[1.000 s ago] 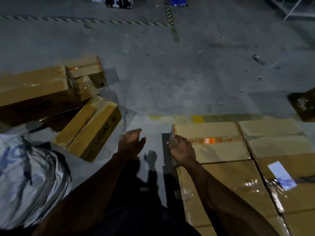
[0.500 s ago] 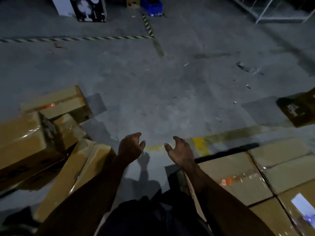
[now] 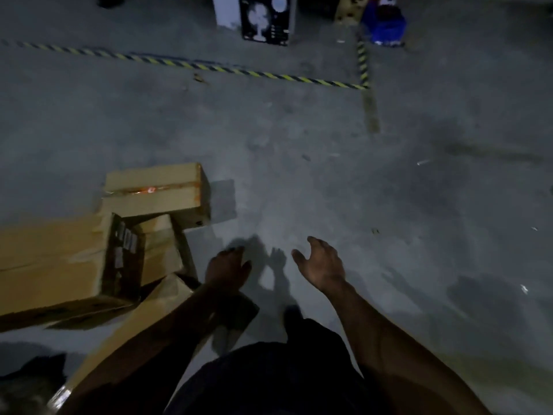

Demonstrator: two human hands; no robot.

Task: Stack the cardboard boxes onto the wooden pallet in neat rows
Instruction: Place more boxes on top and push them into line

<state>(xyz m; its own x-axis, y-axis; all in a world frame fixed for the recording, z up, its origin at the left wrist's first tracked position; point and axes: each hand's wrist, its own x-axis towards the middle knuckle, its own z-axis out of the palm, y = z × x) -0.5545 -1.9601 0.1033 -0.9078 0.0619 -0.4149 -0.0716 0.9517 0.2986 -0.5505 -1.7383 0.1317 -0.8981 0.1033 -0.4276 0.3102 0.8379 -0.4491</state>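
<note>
A loose heap of brown cardboard boxes lies on the concrete floor at the left. A large box (image 3: 51, 265) sits at the left edge, a taped box (image 3: 155, 193) lies behind it, and a long flat box (image 3: 134, 330) slants under my left forearm. My left hand (image 3: 227, 268) hovers just right of the heap with relaxed fingers, holding nothing. My right hand (image 3: 321, 265) is held out over bare floor, palm turned inward, empty too. The pallet and the stacked boxes are out of view.
Black-and-yellow hazard tape (image 3: 209, 67) crosses the floor far ahead. A black and white fan carton (image 3: 263, 19) and a blue crate (image 3: 384, 25) stand beyond it. A dark bundle (image 3: 30, 381) lies at the bottom left. Small debris dots the floor at the right.
My view has swung left, away from the stacked boxes, which have left the frame. My right hand let go of the stacked box's corner. Both hands now hang over the floor.
</note>
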